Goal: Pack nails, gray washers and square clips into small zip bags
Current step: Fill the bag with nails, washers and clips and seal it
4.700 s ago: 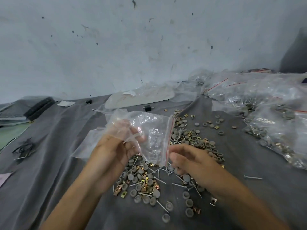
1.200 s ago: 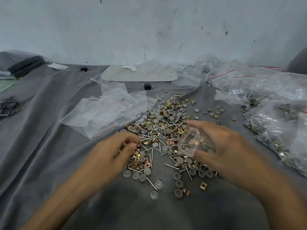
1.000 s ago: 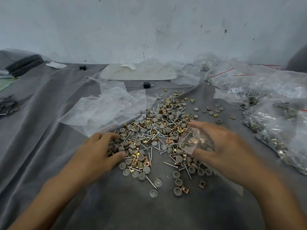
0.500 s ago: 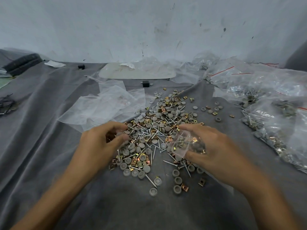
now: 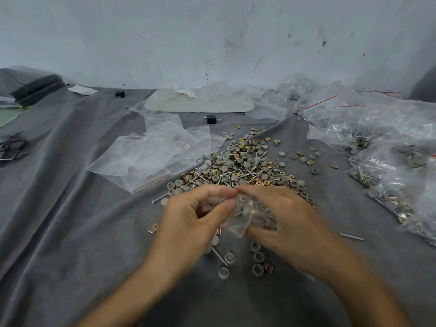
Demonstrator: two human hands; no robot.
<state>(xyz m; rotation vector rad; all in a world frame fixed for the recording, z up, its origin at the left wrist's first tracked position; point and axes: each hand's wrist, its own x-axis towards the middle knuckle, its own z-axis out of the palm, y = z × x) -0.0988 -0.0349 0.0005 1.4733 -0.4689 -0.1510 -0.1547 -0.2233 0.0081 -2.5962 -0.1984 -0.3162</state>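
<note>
A loose heap of nails, gray washers and brass square clips (image 5: pixel 245 166) lies on the gray cloth (image 5: pixel 70 232). My right hand (image 5: pixel 280 223) grips a small clear zip bag (image 5: pixel 245 215) above the near end of the heap, its mouth turned left; gray washers and clips show inside. My left hand (image 5: pixel 193 220) is at the bag's mouth with thumb and fingers curled together; what it pinches is hidden. Several washers (image 5: pixel 257 263) and a nail (image 5: pixel 220 257) lie below the hands.
Empty zip bags (image 5: pixel 151 156) lie in a pile left of the heap. Filled bags (image 5: pixel 396 166) crowd the right side. A pale flat board (image 5: pixel 200 102) and a small black block (image 5: pixel 211 119) sit near the wall. Dark wire bits (image 5: pixel 11 147) lie far left.
My left hand left the heap and came right to the bag's mouth. My right hand brought the bag lower and nearer, so both hands now meet.
</note>
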